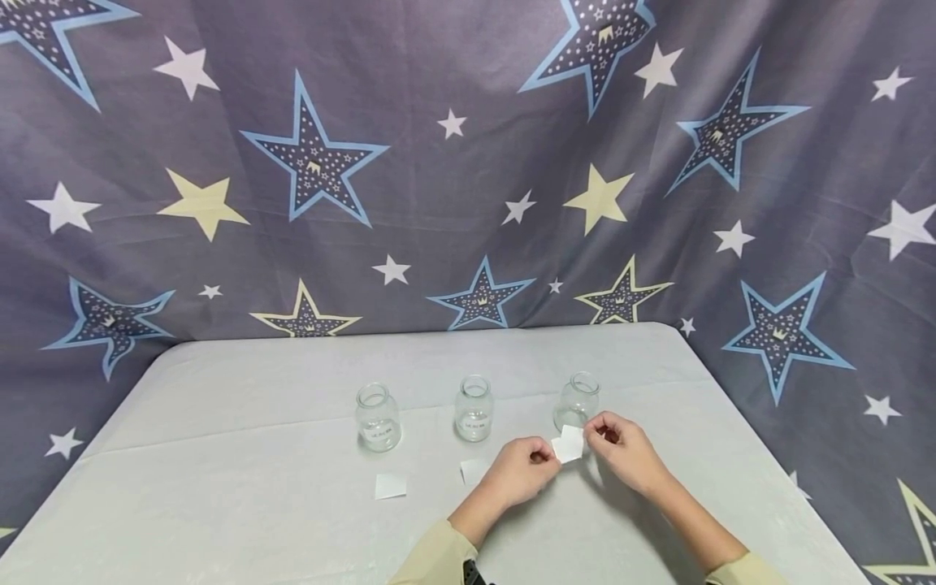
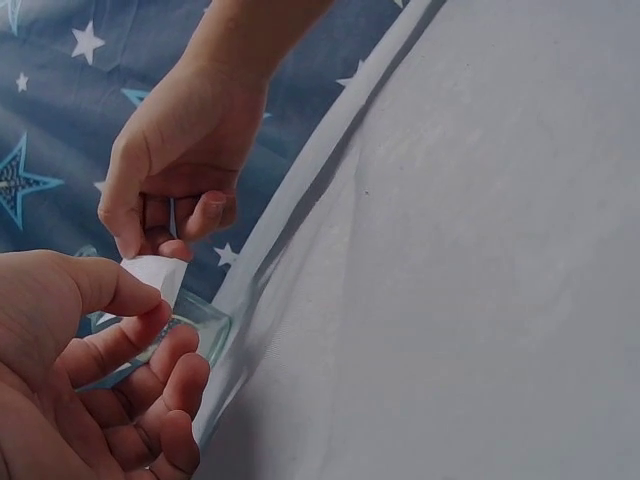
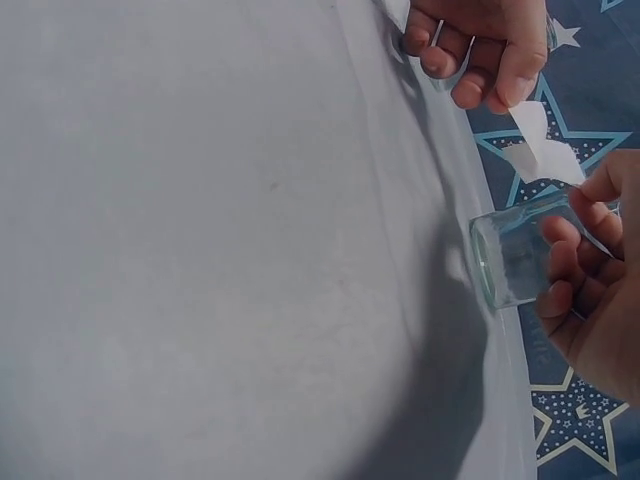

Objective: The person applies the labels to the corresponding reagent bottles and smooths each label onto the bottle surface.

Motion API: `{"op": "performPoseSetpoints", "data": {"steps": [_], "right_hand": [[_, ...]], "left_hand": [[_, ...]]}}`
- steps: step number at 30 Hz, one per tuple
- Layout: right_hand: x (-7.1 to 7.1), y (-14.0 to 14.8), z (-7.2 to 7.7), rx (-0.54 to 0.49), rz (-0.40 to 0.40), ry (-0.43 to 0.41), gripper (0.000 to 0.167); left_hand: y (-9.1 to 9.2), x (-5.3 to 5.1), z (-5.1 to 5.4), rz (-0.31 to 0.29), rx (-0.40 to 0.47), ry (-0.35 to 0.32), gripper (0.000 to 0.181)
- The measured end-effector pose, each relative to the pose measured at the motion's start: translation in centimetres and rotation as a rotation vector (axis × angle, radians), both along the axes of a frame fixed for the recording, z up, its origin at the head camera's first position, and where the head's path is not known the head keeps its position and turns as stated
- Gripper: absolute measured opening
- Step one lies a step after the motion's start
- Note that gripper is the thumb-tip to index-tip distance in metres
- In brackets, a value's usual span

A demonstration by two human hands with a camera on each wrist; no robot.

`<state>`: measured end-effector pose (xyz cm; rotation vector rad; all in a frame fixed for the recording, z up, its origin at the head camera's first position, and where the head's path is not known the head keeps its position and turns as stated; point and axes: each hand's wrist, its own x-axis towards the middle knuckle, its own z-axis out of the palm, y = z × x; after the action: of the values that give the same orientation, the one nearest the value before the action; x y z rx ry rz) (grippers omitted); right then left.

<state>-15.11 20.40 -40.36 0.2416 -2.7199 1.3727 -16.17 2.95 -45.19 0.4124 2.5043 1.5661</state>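
Observation:
Thumb and fingers of my left hand (image 1: 521, 471) pinch one edge of a small white paper label (image 1: 568, 445). Opposite it, my right hand (image 1: 627, 452) pinches the label's other side. Two white flaps of the label (image 3: 540, 155) stand at an angle to each other in the right wrist view, joined near the middle. Just behind the hands is a clear glass jar (image 1: 580, 396), upright, its lower part hidden by the label and fingers. Whether the jar carries a label cannot be told.
Two more open glass jars, one on the left (image 1: 378, 418) and one in the middle (image 1: 474, 409), bear white labels with small print. Two white paper pieces lie before them, one flat (image 1: 391, 486), one (image 1: 473, 471) partly behind my left forearm. A star-patterned curtain (image 1: 409, 211) hangs behind the white-covered table (image 1: 219, 487).

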Motion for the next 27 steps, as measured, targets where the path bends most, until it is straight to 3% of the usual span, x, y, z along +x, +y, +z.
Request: {"op": "performPoseSetpoints", "data": {"steps": [8,15,27], "right_hand": [[-0.2,0.4,0.0,-0.037,-0.063,0.021,0.006],[-1.8,1.9,-2.6,-0.019,-0.133,0.028,0.009],[-2.2,2.5,-3.4,0.014,-0.193,0.089,0.007]], "left_hand": [[0.0,0.1,0.2,0.011,0.002,0.005,0.007],[-0.1,0.3,0.3,0.017,0.004,-0.001,0.008],[0.0,0.3,0.4,0.017,-0.010,-0.006,0.008]]}}
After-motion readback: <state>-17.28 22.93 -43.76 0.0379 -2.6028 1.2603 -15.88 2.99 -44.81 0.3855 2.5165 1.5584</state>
